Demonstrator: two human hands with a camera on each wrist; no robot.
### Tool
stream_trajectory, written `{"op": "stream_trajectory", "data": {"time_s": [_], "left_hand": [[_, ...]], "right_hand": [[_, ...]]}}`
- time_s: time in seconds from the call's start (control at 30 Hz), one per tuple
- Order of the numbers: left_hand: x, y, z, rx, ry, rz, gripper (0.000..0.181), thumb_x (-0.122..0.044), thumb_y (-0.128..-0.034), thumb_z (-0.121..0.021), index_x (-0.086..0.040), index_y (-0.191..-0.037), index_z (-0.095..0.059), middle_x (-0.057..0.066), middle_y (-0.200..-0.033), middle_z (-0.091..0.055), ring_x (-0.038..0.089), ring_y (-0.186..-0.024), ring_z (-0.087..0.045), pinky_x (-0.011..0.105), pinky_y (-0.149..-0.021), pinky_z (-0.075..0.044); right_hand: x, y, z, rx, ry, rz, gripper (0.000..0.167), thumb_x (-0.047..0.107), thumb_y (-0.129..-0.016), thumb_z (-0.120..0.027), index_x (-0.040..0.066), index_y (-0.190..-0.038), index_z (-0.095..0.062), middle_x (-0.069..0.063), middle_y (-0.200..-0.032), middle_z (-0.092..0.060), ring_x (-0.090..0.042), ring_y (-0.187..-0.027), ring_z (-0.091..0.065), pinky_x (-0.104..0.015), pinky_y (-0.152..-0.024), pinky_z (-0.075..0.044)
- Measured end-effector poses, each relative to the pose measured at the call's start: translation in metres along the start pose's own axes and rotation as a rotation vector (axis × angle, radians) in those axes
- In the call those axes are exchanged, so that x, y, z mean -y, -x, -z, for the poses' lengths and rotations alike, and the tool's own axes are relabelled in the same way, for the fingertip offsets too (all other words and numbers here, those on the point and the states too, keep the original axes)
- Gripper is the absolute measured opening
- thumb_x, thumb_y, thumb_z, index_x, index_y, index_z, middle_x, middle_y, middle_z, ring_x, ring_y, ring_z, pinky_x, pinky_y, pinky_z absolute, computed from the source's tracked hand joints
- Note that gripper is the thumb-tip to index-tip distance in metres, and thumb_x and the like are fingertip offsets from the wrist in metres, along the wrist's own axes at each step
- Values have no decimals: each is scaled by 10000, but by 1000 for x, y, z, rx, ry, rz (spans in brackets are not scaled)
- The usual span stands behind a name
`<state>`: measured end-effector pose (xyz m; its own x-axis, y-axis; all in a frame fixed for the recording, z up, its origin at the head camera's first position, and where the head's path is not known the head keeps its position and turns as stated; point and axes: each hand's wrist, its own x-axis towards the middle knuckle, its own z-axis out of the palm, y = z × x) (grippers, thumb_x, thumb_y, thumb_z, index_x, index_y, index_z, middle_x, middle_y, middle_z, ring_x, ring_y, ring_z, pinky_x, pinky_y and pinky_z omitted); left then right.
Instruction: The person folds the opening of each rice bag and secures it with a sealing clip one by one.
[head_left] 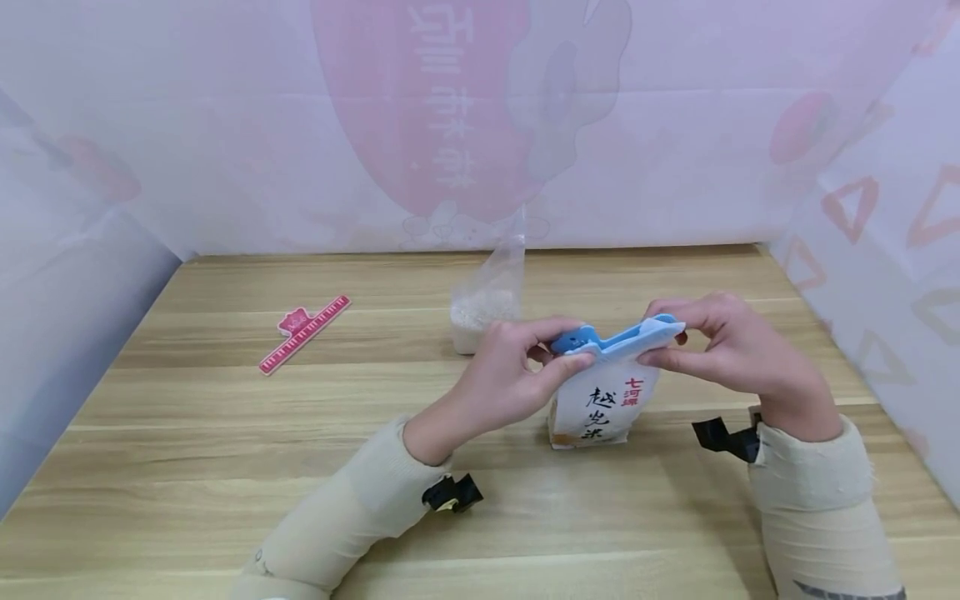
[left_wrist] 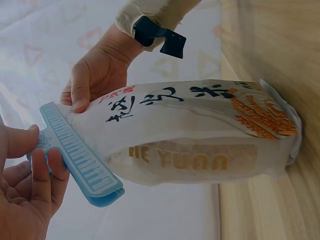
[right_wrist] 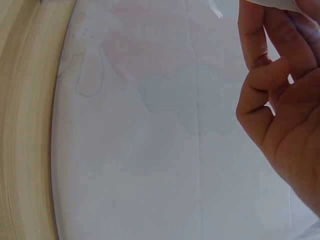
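Note:
A white paper rice bag (head_left: 600, 408) with black and red characters stands on the table, its base down. Across its top edge lies a blue bag clip (head_left: 624, 336) printed with piano keys. My left hand (head_left: 517, 367) pinches the clip by its tab, seen in the left wrist view, where the clip's long bar (left_wrist: 85, 157) is beside the bag's mouth. With thumb and fingers, my right hand (head_left: 723, 342) grips the bag's top corner at the other end. In the right wrist view, only a white sliver shows above my right fingers (right_wrist: 252, 40).
Behind my left hand stands a clear plastic bag (head_left: 487, 304) with white grains inside. A pink piano-key clip (head_left: 305, 335) lies on the wooden table (head_left: 225, 467) to the left. White printed sheets (head_left: 262, 167) enclose the back and sides.

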<state>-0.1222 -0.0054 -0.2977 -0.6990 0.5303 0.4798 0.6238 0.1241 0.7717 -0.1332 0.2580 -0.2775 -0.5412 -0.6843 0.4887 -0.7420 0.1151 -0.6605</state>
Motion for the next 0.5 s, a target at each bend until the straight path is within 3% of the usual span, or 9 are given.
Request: {"op": "stream_trajectory", "data": {"time_s": [0.37,0.5], "left_hand": [[-7,-8,-2,14,3,-17,189,-86,-909,-715,4,-1075,-711,65,-825,-681,54,-698,-580,178,-674,-574],[-6,-9,-1,36,3,6,221,-105,-905,-724,-2,-1100,-709,71,-862,-703,59,-721,-608,180,-674,-575]], "right_hand": [[3,-2,-1,10,18,-7,398,-244,-707,-712,102,-895,-652,27,-786,-573,-41,-682,-516,-211,-598,-409],[4,-1,1,30,71,-61,378,-196,-734,-738,136,-894,-655,58,-790,-576,-44,-680,-514,-210,-608,-425]]}}
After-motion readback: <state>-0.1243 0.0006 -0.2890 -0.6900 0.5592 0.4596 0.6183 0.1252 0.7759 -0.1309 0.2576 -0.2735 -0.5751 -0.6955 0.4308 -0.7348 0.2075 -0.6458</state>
